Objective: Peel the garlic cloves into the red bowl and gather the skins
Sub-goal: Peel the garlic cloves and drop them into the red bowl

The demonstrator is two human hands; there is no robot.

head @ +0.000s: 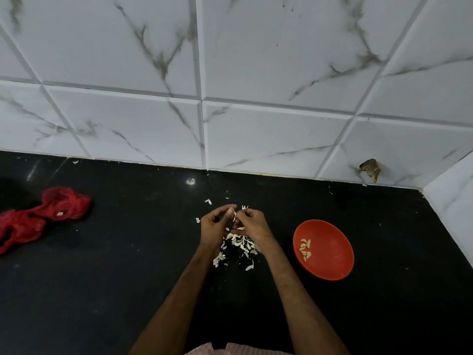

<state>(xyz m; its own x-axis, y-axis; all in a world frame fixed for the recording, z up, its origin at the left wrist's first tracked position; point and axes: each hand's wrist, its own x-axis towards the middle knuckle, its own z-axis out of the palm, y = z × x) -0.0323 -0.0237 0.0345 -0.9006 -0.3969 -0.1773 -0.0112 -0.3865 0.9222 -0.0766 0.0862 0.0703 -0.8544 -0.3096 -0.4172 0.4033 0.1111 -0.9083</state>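
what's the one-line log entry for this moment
step: peeling; left hand: holds garlic clove; right hand: pinches it; red bowl: peeled cloves inside; skins: piled under hands

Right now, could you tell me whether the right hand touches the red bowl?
Apart. The head view shows bare counter between the right hand, which pinches a garlic clove with the left hand, and the red bowl.

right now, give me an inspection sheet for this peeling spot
surface: black counter, scattered with white flecks
job's things: red bowl holds peeled cloves; skins piled loosely under the hands
clutter: red mesh bag lying at far left
hands: left hand and right hand both pinch a garlic clove above the skins
cables: nothing seen
surroundings: marble-look tiled wall, brown mark low on its right
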